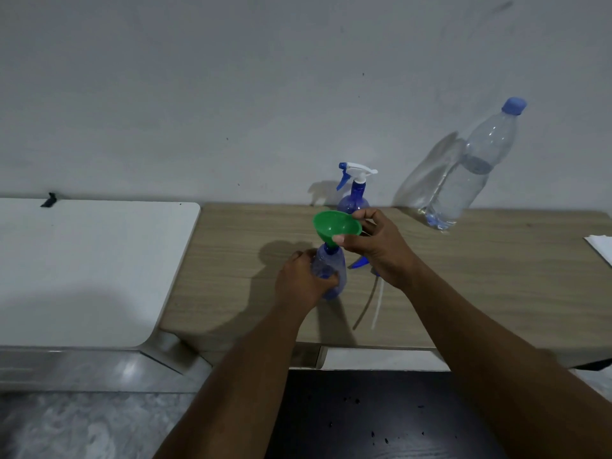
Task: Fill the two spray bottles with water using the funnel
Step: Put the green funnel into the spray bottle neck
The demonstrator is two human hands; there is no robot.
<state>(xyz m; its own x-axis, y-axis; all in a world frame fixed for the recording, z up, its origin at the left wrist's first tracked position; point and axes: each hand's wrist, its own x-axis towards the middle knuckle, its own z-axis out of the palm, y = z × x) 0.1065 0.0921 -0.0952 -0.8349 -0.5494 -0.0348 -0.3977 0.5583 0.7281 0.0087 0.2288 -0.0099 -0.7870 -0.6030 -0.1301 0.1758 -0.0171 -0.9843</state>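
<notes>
Two hands are working at the wooden table (pixel 463 276) and we are right over them. Our left hand (pixel 303 281) is wrapping closed around the body of the open spray bottle (pixel 328 273), which is standing upright near the middle of the table. Our right hand (pixel 377 246) is pinching the green funnel (pixel 336 226) by its rim and cone, thumb in front and fingers behind, with the spout sitting at the bottle's neck; whether it is fully seated we cannot tell. Behind it, close to the wall, the second spray bottle (pixel 353 193) is standing with its trigger head on. The removed trigger head (pixel 361 262) is lying just beside the open bottle, mostly hidden under our right hand, its dip tube (pixel 377 303) trailing toward us. Well off to the right, the water bottle (pixel 470 173) is standing capped and partly full.

What could go wrong from here? We are judging that the funnel is sitting tilted, so if the right hand lets go to fetch the water, it could tip out of the neck. The spray bottle looks light and empty, so a loose left grip could let it topple as pouring begins. Pouring too fast could back water up over the funnel rim.

As for brands or writing, we are seeing none readable anywhere; the water bottle is showing no label.
</notes>
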